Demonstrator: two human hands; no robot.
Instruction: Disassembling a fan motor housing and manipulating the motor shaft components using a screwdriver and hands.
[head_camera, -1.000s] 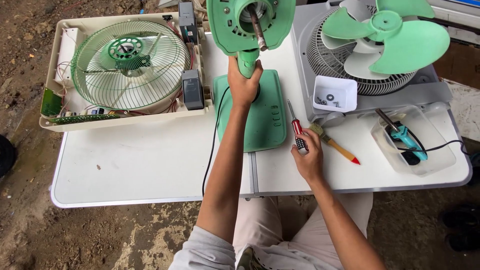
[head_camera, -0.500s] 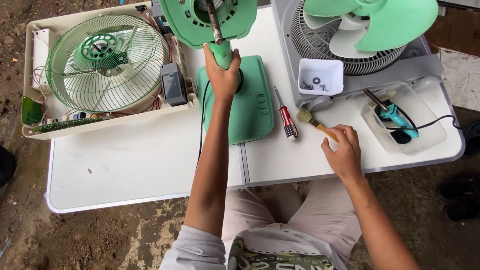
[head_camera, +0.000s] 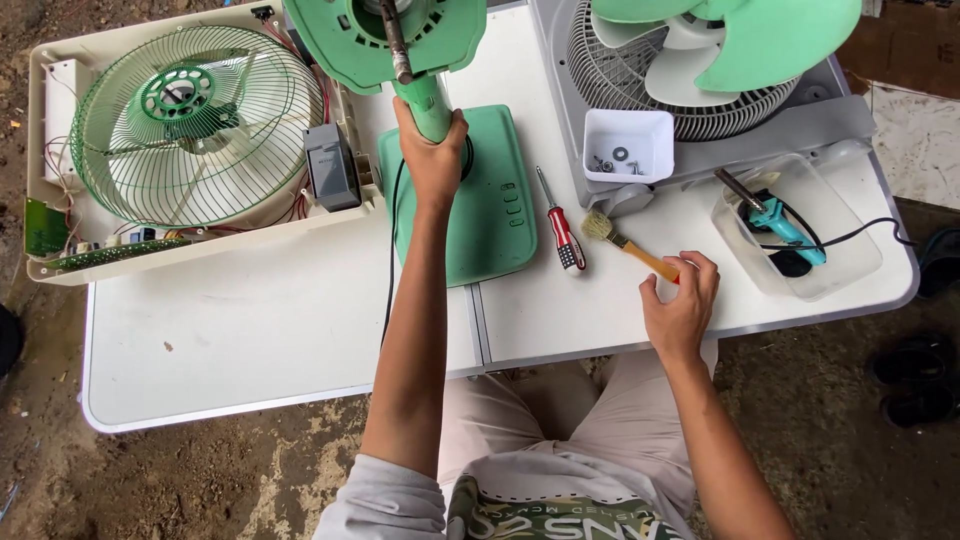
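Note:
My left hand is closed around the green neck of a stand fan, just under its green motor housing with the bare metal shaft. The neck rises from the flat green fan base lying on the white table. My right hand pinches the orange wooden handle end of a small brush, whose bristles point toward the base. A red-handled screwdriver lies loose between the base and the brush.
A cream casing with a green wire fan guard, a dark grey block and a circuit board sits at the left. A white tray of small metal parts, a grey fan with green blades and a clear tub with a teal soldering iron are at the right.
My right hand let go of the red screwdriver, moved right and took hold of the brush handle. My left hand has stayed on the fan neck.

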